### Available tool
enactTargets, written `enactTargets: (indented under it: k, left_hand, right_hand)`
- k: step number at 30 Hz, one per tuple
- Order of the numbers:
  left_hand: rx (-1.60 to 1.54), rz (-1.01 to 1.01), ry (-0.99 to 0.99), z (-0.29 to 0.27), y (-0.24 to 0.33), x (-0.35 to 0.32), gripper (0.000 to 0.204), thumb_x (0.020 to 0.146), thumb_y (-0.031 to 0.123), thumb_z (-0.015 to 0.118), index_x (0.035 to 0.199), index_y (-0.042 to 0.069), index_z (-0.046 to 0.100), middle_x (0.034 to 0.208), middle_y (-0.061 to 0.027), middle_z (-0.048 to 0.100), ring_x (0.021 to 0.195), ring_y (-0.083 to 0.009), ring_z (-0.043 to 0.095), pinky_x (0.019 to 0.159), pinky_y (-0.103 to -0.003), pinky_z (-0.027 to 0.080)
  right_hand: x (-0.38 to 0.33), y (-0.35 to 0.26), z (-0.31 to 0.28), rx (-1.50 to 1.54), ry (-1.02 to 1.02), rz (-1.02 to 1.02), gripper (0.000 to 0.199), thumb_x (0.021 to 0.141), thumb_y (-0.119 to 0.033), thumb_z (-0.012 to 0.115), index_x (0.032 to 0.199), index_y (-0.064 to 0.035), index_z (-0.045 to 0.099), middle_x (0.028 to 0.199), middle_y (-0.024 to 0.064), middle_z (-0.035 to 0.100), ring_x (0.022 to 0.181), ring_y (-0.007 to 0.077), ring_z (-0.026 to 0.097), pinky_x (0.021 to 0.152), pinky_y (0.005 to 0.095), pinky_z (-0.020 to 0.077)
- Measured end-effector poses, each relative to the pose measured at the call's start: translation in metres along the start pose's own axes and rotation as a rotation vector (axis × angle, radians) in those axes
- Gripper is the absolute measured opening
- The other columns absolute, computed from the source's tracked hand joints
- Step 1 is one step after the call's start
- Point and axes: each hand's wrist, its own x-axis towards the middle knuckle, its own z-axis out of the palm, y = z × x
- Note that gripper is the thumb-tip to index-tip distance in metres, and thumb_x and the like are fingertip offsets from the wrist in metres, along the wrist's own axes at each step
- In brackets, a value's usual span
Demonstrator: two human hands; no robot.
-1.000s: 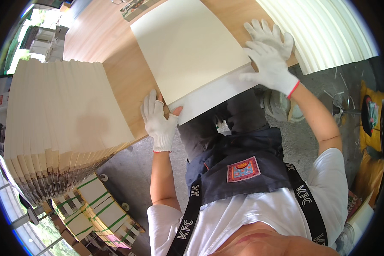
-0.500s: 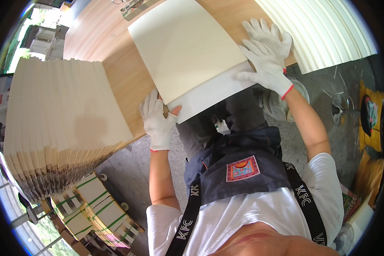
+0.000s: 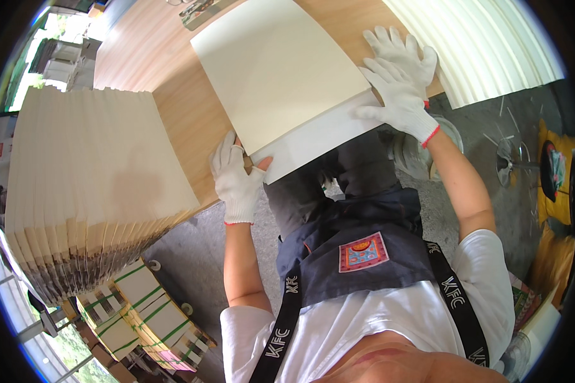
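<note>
A cream board or sheet point(image 3: 281, 70) lies on the wooden table in front of me, with a white strip point(image 3: 319, 137) showing along its near edge and jutting past the table edge. My left hand point(image 3: 235, 175), in a white knit glove with bare thumb tip, rests at the near left corner. Its thumb touches the white strip and its fingers lie outstretched along the left side. At the right corner, my gloved right hand point(image 3: 396, 99) has its fingers spread, thumb on the strip. Just beyond it lies another white glove point(image 3: 402, 54), partly covered by my hand.
A tall pile of folded cream sheets point(image 3: 99, 153) stands at the left. More layered white sheets point(image 3: 479, 45) are at the far right. A small box point(image 3: 204, 13) sits at the table's back. Strapped bundles point(image 3: 147, 306) stand lower left, a bucket point(image 3: 450, 137) beneath the right side.
Almost nothing differs. Both hands stay at the corners, and the sheet has shifted at most very slightly.
</note>
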Motion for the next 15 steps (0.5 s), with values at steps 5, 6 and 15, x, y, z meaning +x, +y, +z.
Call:
enactTargets:
  k: [5, 6, 15]
  left_hand:
    - [0.021, 0.007, -0.028, -0.0035, 0.0002, 0.0011, 0.069, 0.071, 0.035, 0.083, 0.125, -0.001, 0.061, 0.138, -0.0159, 0.055, 0.126, -0.0369, 0.048, 0.109, -0.045, 0.037]
    - [0.026, 0.008, -0.032, -0.0034, -0.0002, 0.0011, 0.069, 0.071, 0.036, 0.083, 0.125, 0.000, 0.061, 0.138, -0.0156, 0.055, 0.126, -0.0369, 0.048, 0.109, -0.045, 0.037]
    - [0.103, 0.011, -0.050, -0.0059, 0.0027, 0.0027, 0.067, 0.073, 0.035, 0.083, 0.127, 0.002, 0.062, 0.142, -0.0126, 0.053, 0.125, -0.0351, 0.050, 0.104, -0.042, 0.043]
  right_hand:
    - [-0.0006, 0.0004, -0.0019, 0.000, 0.004, -0.006, 0.092, 0.080, -0.069, 0.063, 0.144, -0.0056, 0.046, 0.154, 0.0167, 0.037, 0.146, 0.0339, 0.027, 0.120, 0.0451, 0.0222]
    - [-0.0008, 0.0002, -0.0019, -0.007, 0.005, -0.002, 0.092, 0.080, -0.069, 0.063, 0.144, -0.0054, 0.046, 0.154, 0.0170, 0.037, 0.145, 0.0341, 0.027, 0.120, 0.0450, 0.0222]
    - [0.0000, 0.0025, -0.0016, 0.010, 0.008, -0.017, 0.093, 0.080, -0.068, 0.064, 0.144, -0.0030, 0.046, 0.154, 0.0169, 0.038, 0.146, 0.0335, 0.026, 0.120, 0.0445, 0.0216]
